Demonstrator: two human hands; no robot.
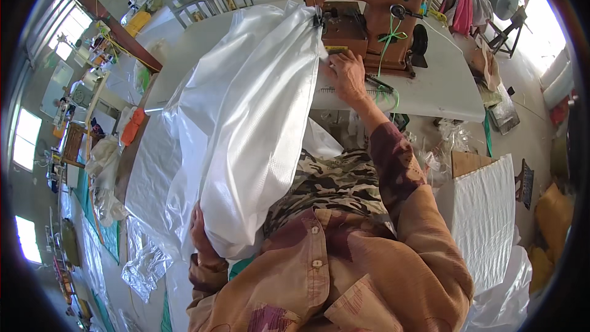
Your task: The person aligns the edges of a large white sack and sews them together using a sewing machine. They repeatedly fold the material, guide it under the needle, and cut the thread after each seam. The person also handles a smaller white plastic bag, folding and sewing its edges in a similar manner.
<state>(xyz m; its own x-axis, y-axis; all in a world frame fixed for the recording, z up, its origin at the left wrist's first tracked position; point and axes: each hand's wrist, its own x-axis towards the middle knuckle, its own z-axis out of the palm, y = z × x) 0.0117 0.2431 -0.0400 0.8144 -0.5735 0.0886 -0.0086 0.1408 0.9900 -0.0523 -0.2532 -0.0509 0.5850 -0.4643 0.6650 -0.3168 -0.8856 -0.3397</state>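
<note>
Your right hand (348,75) is at the right edge of the white woven sheet (252,129), its fingers bent and just beside the sewing machine; whether they pinch the material cannot be told. Your left hand (201,233) touches the sheet's lower left side, partly hidden by the folds, so its grip cannot be told either.

The sheet runs in long folds from the needle area, across the front edge of the desk (442,80) and down over your camouflage trousers (338,178). Its upper right corner meets the dark presser area of the brown sewing machine (384,58), which stands on the desk behind your right hand. A green strip (391,37) is tied at the machine's front. A slim dark tool (379,83) lies near the desk's front edge, just right of your right wrist.

Right of the desk's front right corner, pink cloth (464,11) hangs farther back. Beyond the desk's left side is an orange item (132,126).
</note>
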